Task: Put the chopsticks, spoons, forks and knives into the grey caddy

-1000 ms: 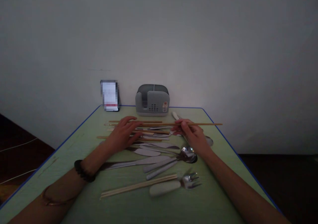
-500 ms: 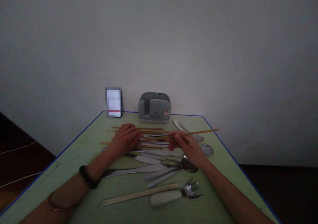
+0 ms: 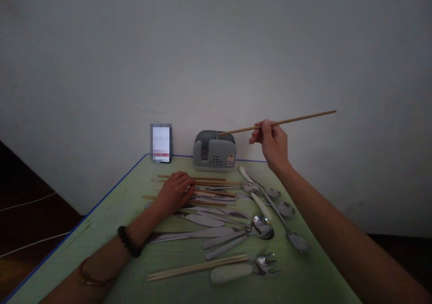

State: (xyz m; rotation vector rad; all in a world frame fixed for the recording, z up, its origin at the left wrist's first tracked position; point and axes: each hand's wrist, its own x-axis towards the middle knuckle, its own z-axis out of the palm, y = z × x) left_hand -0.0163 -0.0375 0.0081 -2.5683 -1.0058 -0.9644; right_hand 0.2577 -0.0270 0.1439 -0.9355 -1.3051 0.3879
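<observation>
My right hand [image 3: 274,144] is raised above the table's far right, its thumb and fingers closed on a thin brown chopstick [image 3: 307,117]. The chopstick slants, and its lower left end appears at the opening of the grey utensil holder [image 3: 215,162]. How far that end goes in, I cannot tell. My left hand [image 3: 175,190] lies over several chopsticks [image 3: 211,182] on the table, fingers loosely bent and touching them. Its fingertips are partly hidden. Table knives [image 3: 202,219] lie just below this hand.
Spoons [image 3: 297,241] and a white-handled fork [image 3: 261,205] lie on the right. A ladle-like round spoon [image 3: 262,227] is mid-table. Pale chopsticks [image 3: 199,268] and a thick-handled fork [image 3: 232,273] lie near the front. A phone [image 3: 161,144] leans on the wall [image 3: 216,61].
My right hand has lifted up and away with the chopstick, from the pile to beside the holder. My left hand stays on the chopsticks. The view has shifted slightly.
</observation>
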